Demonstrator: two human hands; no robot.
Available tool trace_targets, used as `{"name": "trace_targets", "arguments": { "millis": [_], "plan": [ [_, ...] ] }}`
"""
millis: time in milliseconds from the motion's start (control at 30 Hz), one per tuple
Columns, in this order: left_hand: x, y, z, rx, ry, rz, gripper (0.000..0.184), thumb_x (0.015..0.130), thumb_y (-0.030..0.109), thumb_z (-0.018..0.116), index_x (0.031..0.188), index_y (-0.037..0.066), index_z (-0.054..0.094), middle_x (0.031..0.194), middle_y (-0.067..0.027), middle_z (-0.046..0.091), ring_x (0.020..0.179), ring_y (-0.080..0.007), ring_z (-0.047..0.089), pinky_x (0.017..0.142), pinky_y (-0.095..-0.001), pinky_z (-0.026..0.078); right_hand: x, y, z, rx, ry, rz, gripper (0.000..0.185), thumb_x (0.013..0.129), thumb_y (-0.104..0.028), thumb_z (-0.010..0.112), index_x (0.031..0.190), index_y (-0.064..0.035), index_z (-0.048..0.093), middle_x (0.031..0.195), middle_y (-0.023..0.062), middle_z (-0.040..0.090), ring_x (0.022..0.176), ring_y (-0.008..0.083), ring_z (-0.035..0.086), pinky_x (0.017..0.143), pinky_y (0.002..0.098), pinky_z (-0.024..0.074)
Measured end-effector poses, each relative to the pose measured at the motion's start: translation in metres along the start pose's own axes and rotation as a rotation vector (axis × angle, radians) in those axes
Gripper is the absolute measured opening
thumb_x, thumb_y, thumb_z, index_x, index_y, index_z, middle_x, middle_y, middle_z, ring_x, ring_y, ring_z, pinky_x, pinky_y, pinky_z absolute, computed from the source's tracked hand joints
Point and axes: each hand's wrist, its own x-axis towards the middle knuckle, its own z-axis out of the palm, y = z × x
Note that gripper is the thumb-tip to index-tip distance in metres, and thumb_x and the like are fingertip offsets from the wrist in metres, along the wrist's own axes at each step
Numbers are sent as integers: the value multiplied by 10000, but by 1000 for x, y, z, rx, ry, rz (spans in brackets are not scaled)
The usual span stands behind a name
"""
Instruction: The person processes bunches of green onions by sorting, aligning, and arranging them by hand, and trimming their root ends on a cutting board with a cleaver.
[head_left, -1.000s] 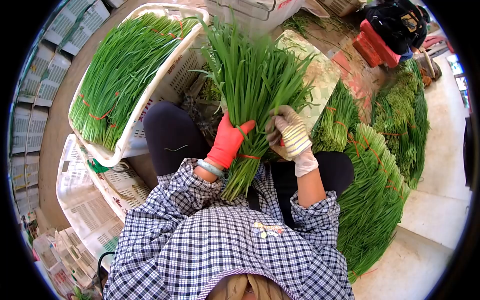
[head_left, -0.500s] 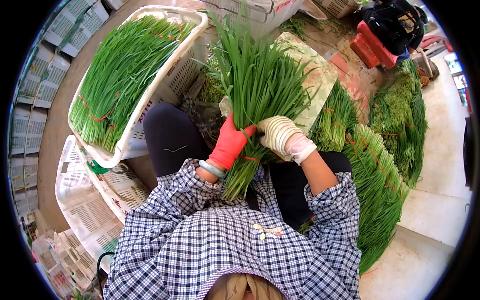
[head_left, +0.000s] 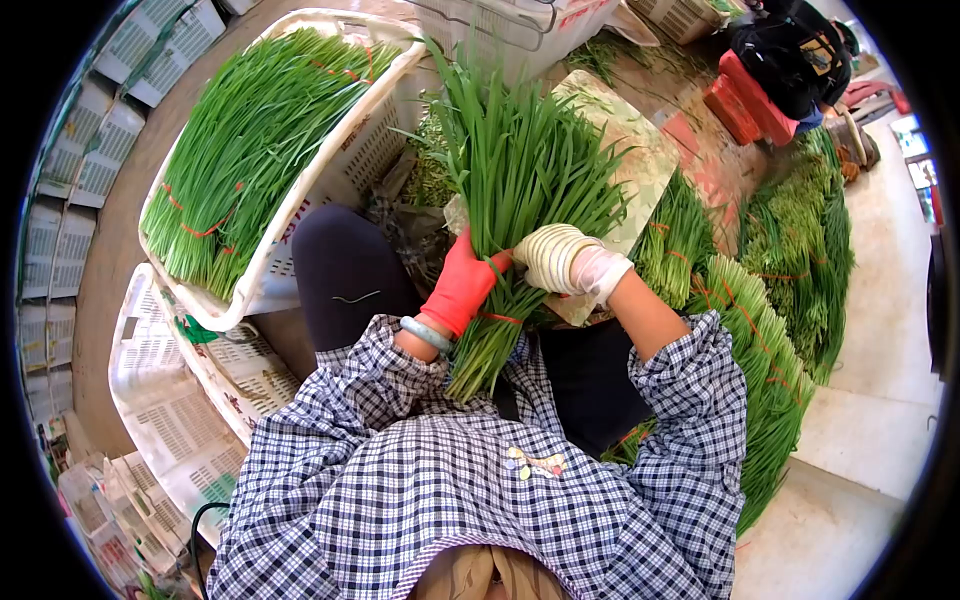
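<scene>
A bunch of garlic chives (head_left: 530, 165) stands in front of my chest, leaves fanned away from me and cut stems toward my body. My left hand (head_left: 462, 285), in a red glove, is closed round its lower part. My right hand (head_left: 556, 258), in a striped knit glove, presses curled fingers against the right side of the bunch near my left fingertips; its fingertips are partly hidden. Below the hands, a red band (head_left: 499, 318) circles the stems. A pale board (head_left: 625, 160) lies behind the bunch.
On the left, a white crate (head_left: 345, 170) holds tied chives, with another white crate (head_left: 165, 400) nearer me. Tied chive bundles (head_left: 755, 350) are piled at my right. A red stool (head_left: 745, 100) with a black bag (head_left: 795, 55) stands at the back right.
My right forearm and elbow have swung outward to the right, and the right wrist has tilted slightly. Both hands stay at nearly the same place on the chives.
</scene>
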Motion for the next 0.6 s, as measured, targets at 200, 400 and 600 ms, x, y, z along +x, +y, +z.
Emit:
{"name": "trace_targets", "arguments": {
  "millis": [200, 400, 600],
  "plan": [
    [2, -7, -2, 46, 17, -4, 523, 850, 139, 721, 1294, -27, 499, 1192, -155, 645, 1078, -243, 620, 939, -349, 479, -2, -6, 0, -63, 7, -10, 251, 761, -230, 702, 934, -48, 696, 752, 182, 669, 757, 378, 667, 680, 448, 531],
    [2, 5, -4, 51, -41, 4, 549, 849, 165, 724, 1308, -21, 487, 1178, -181, 653, 1085, -281, 632, 933, -361, 485, -10, -14, 9, -140, 251, -105, 173, 818, -153, 586, 928, -69, 691, 804, 195, 670, 740, 381, 667, 636, 454, 524],
    [0, 8, -3, 21, -66, -5, 523, 850, 160, 728, 1290, -21, 510, 1176, -146, 657, 1073, -246, 628, 931, -350, 486, -12, -8, 13, -227, 99, -72, 155, 797, -173, 587, 846, -63, 684, 749, 190, 659, 718, 364, 676, 604, 460, 519]
  ]
}}
